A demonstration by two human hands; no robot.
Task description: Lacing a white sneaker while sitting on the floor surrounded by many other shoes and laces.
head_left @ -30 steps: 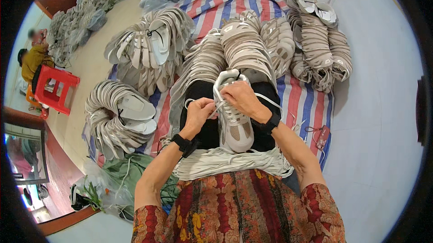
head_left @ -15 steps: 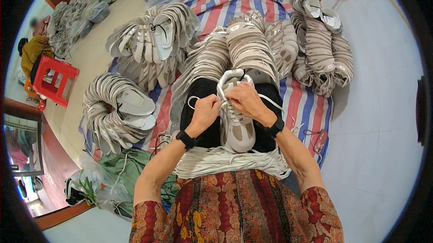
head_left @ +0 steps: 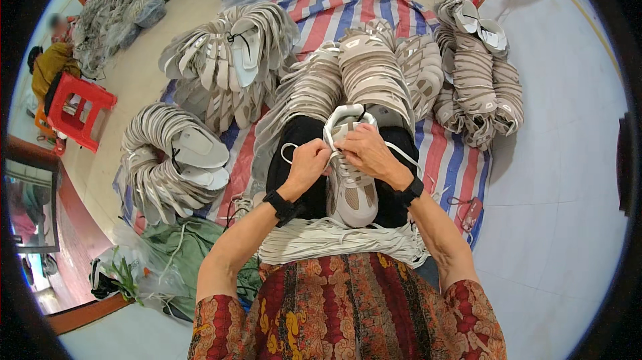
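Note:
A beige and white shoe upper [head_left: 353, 201] rests between my thighs, its toe toward me and its padded collar away from me. My left hand [head_left: 310, 167] is closed at the left edge of the lacing, and a white shoelace [head_left: 287, 149] loops out beside it. Across the upper part of the lacing lies my right hand [head_left: 366, 153], fingers pinched. Another length of white lace trails off to its right over my black trouser leg. The exact grip of the fingertips on the lace is partly hidden by the hands.
A bundle of white laces [head_left: 334, 243] lies across my lap. Stacked shoe uppers [head_left: 373, 69] stand ahead on a striped sheet [head_left: 461, 159], with tied bundles [head_left: 170, 159] to the left. A red stool [head_left: 83, 112] and another person are at far left; green cloth [head_left: 160, 253] lies near left.
The view has shifted slightly. Both hands stay at the lacing in nearly the same position, and the shoe upper has not visibly moved on my lap.

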